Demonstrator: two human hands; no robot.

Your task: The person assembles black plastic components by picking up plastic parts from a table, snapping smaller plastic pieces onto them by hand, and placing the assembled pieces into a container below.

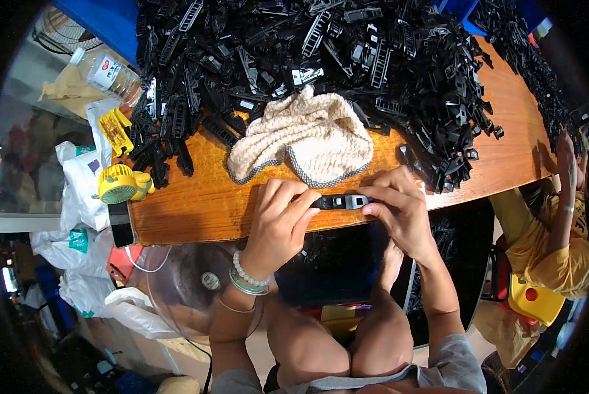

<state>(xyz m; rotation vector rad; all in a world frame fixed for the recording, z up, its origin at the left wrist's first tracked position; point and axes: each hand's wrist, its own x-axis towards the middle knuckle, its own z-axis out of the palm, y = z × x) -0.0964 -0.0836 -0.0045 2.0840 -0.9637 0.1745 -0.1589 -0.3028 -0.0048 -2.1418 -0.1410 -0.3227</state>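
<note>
Between my hands, over the table's near edge, is a small black plastic part (339,202) with a grey end that has a square hole. My left hand (279,220) pinches its black end. The grey end is held by the fingertips of my right hand (401,209). Just beyond lies a crumpled beige cloth (320,134) with a dark checked border. A large heap of black plastic parts (261,49), some ladder-shaped, covers the far side of the wooden table (196,197).
At the left edge are a small yellow fan (118,184), a yellow part (115,131), a phone (121,224) and a plastic bottle (113,75). White bags (81,262) hang beside the table. A co-worker in a yellow shirt (544,259) sits at the right. A dark bin (334,262) stands below the edge.
</note>
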